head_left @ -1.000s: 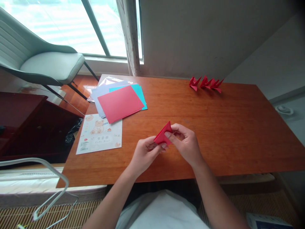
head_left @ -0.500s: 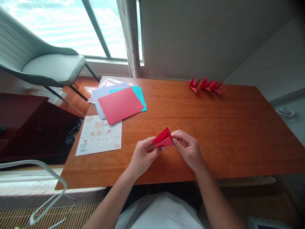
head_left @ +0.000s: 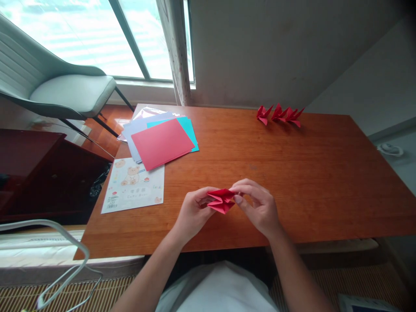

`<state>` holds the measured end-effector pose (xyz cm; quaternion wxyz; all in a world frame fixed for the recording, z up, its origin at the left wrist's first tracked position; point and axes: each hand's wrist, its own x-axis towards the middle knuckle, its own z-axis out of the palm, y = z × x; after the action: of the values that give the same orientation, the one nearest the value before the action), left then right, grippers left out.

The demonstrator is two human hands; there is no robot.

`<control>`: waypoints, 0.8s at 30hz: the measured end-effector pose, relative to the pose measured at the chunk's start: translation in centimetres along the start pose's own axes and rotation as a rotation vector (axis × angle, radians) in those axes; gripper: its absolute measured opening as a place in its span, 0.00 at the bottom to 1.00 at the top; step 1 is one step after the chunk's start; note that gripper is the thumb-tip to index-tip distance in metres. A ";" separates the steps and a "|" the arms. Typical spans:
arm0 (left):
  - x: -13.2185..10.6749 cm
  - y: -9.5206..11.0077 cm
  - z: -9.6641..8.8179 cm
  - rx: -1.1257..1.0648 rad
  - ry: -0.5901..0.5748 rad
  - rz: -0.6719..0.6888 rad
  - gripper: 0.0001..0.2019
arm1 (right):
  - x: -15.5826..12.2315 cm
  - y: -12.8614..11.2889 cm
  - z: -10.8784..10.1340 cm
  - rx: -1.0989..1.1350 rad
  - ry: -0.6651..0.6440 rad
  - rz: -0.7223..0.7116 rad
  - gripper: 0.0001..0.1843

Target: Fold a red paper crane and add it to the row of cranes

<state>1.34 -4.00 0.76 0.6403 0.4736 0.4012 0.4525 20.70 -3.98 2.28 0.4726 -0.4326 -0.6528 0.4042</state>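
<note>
Thumb and fingers of the left hand (head_left: 194, 213) are closed on the left end of the folded red paper (head_left: 222, 201); its right end is pinched by the right hand's (head_left: 258, 207) fingertips. It is held over the table's (head_left: 308, 177) near side, layers spread in pointed flaps. Probably very light, crisp at the creases, easily crushed — best gripped lightly by the folded edges. Beyond, on smooth, grained wood: flat red sheets (head_left: 162, 145) and turquoise sheets (head_left: 192, 136), far left; bear-printed sheet (head_left: 133, 184), nearer left; spiky red folded figures (head_left: 278, 113), far right.
</note>
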 end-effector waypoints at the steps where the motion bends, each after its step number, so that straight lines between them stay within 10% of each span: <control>1: 0.0 0.0 0.0 0.004 0.001 -0.002 0.10 | 0.0 0.0 0.0 0.002 -0.001 0.001 0.08; 24: -0.1 0.0 -0.1 0.022 -0.053 -0.005 0.12 | 0.3 0.3 0.1 0.010 -0.017 -0.014 0.08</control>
<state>1.19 -4.05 0.77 0.6464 0.4914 0.3904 0.4339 20.58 -3.60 2.10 0.4722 -0.4222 -0.6578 0.4076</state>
